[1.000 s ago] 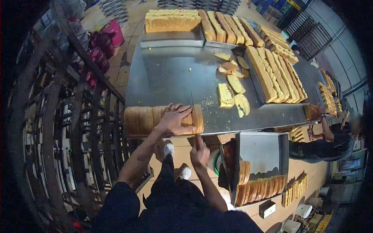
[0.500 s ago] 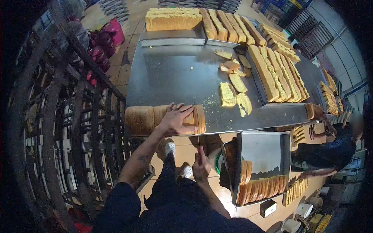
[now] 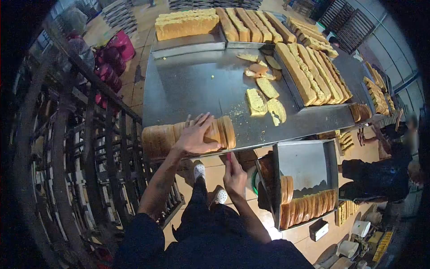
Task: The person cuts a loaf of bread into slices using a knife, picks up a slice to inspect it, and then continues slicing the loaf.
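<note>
A long loaf [image 3: 159, 139], cut into slices at its right end, lies along the near edge of the metal table [image 3: 188, 85]. My left hand [image 3: 197, 136] presses on top of the loaf with its fingers spread. Just below the table edge, my right hand [image 3: 235, 177] is closed round the reddish handle of a knife [image 3: 229, 158]; the blade is mostly hidden at the loaf's right slices. Several end pieces and crusts [image 3: 257, 102] lie on the table to the right, with crumbs around them.
Trays of long loaves [image 3: 307, 76] stand at the table's back and right. Below the edge, a metal tray [image 3: 307, 163] holds bread slices. A dark rack [image 3: 85, 148] stands at left. Another person [image 3: 376, 177] is at right, near buckets [image 3: 360, 228].
My right hand has moved up toward the table edge with the knife. The rightmost slices lean apart more at the top. The whole view has shifted slightly.
</note>
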`<action>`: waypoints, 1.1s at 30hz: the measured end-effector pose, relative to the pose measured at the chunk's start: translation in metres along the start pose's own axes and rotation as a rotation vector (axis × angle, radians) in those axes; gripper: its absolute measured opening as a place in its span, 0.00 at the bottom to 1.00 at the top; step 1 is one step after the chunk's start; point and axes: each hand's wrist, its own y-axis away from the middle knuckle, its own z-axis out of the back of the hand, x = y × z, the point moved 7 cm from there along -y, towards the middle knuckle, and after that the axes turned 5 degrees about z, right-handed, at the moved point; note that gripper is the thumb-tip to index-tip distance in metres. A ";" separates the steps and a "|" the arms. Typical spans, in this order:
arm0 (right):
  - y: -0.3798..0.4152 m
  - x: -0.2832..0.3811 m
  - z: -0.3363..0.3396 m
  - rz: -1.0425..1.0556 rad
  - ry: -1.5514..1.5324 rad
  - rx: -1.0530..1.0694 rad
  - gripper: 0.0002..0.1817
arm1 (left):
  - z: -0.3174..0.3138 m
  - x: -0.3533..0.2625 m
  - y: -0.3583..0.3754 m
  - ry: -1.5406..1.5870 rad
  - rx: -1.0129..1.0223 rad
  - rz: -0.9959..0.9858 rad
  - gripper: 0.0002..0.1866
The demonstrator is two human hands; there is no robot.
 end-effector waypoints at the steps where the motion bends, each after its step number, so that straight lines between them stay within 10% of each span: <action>1: 0.008 0.004 0.007 0.029 -0.031 -0.051 0.19 | 0.003 0.002 0.001 -0.028 0.000 0.009 0.58; 33: 0.030 -0.011 -0.035 0.188 -0.026 -0.063 0.31 | -0.014 0.012 0.003 -0.056 -0.032 -0.019 0.53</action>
